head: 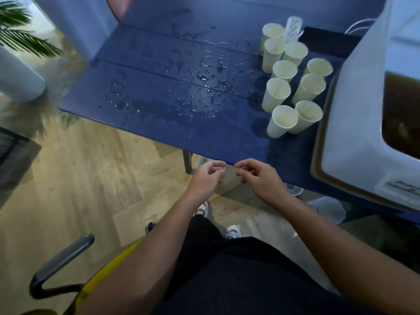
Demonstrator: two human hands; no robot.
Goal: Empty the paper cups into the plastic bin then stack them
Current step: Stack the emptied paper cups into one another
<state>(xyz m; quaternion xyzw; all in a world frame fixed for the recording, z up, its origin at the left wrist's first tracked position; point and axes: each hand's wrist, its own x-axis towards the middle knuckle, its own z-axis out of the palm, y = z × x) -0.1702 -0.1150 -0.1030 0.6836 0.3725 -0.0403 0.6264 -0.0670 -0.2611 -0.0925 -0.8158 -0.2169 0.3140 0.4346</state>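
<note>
**Currently Idle: Hands Ahead of the Cup Cluster**

Nearest, the left hand (pixel 208 176) and right hand (pixel 259 178) hovered off the table's (pixel 159 123) near edge, fingers loosely curled, holding nothing. Farther, paper cups (pixel 293 80) stood upright near the right edge, beside the plastic bin (pixel 354 123) of brown liquid. Recommended: grip each cup mid-wall, avoiding the wet patch (pixel 181 87). Bin label unreadable.

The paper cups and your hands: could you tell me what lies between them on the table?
In the head view, only bare blue tabletop separates the hands from the nearest paper cup; the water puddles lie further left.
</note>
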